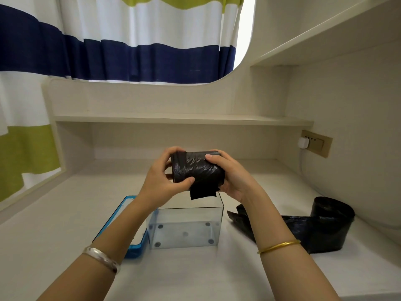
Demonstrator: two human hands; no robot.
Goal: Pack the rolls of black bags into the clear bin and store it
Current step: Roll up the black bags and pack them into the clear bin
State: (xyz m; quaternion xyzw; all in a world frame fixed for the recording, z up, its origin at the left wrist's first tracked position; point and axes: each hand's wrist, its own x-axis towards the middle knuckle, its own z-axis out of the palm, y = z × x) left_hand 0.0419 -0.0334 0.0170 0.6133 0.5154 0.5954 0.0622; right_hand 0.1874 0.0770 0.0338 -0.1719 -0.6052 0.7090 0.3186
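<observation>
A roll of black bags (196, 168) is held in the air above the clear bin (184, 222), with a loose flap hanging from its underside. My left hand (161, 174) grips its left end and my right hand (231, 173) grips its right end. The clear bin stands open and empty on the white desk, just below and in front of my hands. A second roll of black bags (325, 224) lies on the desk to the right of the bin, partly unrolled, its tail reaching toward the bin.
A blue-rimmed lid (128, 231) lies flat against the bin's left side. A white shelf (173, 119) runs along the back wall above the desk (65, 213). A wall socket with a white plug (312, 143) sits at the right. A striped curtain (130, 51) hangs behind.
</observation>
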